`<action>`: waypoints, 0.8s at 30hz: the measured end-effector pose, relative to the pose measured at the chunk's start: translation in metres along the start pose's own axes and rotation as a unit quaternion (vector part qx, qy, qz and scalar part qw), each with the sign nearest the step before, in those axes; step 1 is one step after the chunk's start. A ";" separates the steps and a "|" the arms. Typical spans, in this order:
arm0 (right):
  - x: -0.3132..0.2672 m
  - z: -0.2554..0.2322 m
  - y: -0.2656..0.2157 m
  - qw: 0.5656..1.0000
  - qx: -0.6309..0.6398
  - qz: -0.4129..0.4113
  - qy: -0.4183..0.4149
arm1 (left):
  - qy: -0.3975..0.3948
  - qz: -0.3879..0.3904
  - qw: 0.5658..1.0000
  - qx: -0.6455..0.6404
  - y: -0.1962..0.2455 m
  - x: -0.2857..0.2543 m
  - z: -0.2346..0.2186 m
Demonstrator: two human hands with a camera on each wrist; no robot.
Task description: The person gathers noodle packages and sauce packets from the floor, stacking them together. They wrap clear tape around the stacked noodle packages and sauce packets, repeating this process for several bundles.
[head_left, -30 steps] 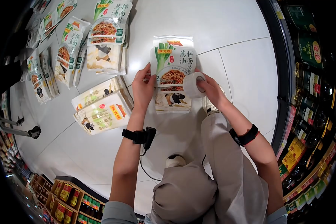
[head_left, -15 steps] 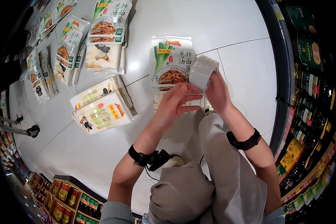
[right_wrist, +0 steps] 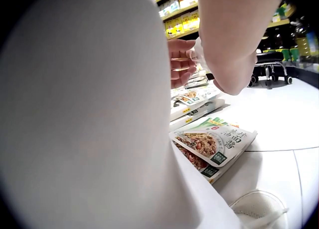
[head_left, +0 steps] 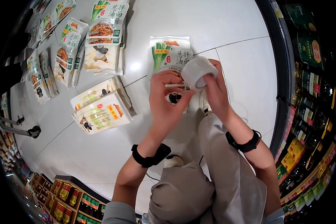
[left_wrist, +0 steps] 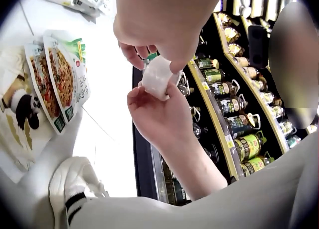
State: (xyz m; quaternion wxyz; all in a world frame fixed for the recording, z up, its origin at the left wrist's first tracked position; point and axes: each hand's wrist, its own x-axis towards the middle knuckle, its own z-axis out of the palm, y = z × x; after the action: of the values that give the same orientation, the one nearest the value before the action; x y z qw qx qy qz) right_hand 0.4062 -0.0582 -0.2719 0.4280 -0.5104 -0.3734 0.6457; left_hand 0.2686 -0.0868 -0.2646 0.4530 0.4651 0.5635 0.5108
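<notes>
The right hand (head_left: pixel 217 91) grips a roll of clear-white tape (head_left: pixel 199 72), thumb in its core. Beside the roll, the left hand (head_left: pixel 167 99) has bent, spread fingers, with fingertips and thumb close to the tape's edge; whether they pinch the tape end is unclear. In the left wrist view the roll (left_wrist: pixel 158 78) sits between the right hand (left_wrist: pixel 167 116) below and the left hand (left_wrist: pixel 159 29) above. Under the hands on the floor lies a green-and-white sauce pouch (head_left: pixel 171 56) on a noodle pack (head_left: pixel 170 38), both partly covered.
Two noodle packs (head_left: pixel 102 112) lie on the floor to the left. Beyond them are several pouch-and-noodle bundles (head_left: pixel 102 41). Shelves of bottles (head_left: pixel 308 86) run along the right; a wheeled metal leg (head_left: pixel 33 131) stands at far left. The person's shoe (head_left: pixel 204 102) is close to the pack.
The left hand has left the pouch's left edge and moved right to the tape roll. The right hand has lifted the roll off the pouch and turned it.
</notes>
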 end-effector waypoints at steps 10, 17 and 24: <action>-0.003 -0.004 -0.018 0.999 -0.043 0.019 -0.012 | -0.005 -0.021 0.998 -0.054 0.018 0.004 -0.012; -0.026 -0.010 -0.049 0.986 -0.013 0.139 -0.086 | -0.154 0.218 0.951 0.157 0.042 0.006 -0.030; -0.049 -0.015 -0.084 0.965 -0.066 0.208 -0.147 | -0.215 0.200 0.942 0.162 0.064 0.000 -0.037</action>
State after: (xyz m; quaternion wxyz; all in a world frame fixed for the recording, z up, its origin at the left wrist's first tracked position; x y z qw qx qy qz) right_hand 0.4405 -0.0729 -0.1807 0.1900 -0.5039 -0.3597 0.7620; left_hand 0.2357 -0.0897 -0.1983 0.3700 0.7344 0.4230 0.3805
